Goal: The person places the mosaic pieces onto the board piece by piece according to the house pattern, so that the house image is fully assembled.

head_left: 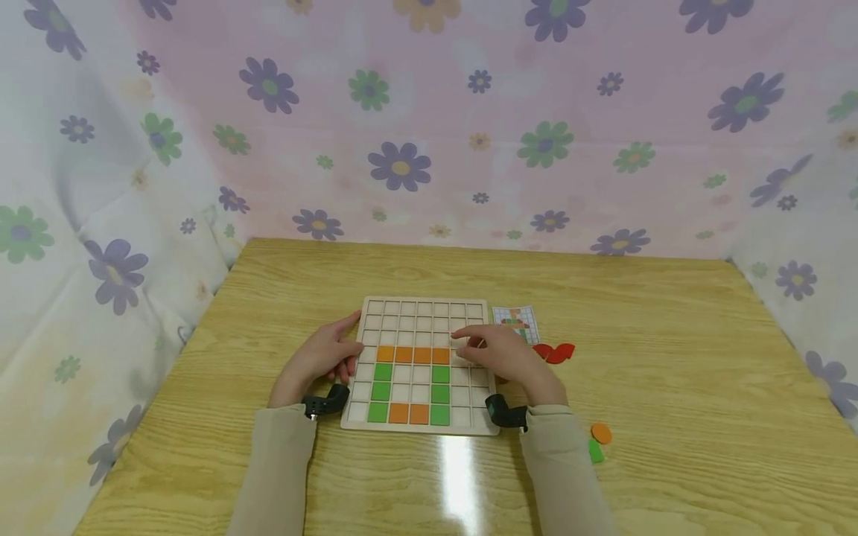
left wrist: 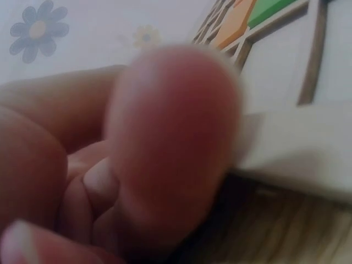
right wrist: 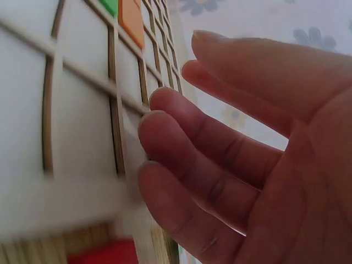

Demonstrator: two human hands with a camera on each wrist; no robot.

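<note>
A wooden grid board (head_left: 410, 325) lies on the table, its squares partly filled with flat tiles. Orange tiles (head_left: 404, 355) form a row across the middle, green tiles (head_left: 381, 391) run down both sides below it, and two orange tiles (head_left: 409, 414) sit at the bottom. My left hand (head_left: 326, 350) touches the board's left edge with index finger and thumb; its other fingers are bent beside the edge. My right hand (head_left: 504, 353) hovers over the board's right-hand squares, thumb and fingers apart. In the right wrist view nothing shows between those fingers (right wrist: 181, 148).
A small pattern card (head_left: 526, 318) lies by the board's upper right corner, with red leaf-shaped pieces (head_left: 554, 353) below it. An orange disc (head_left: 601, 433) and a green piece (head_left: 596, 451) lie beside my right sleeve. Flowered cloth (head_left: 442, 149) encloses the table's back and sides.
</note>
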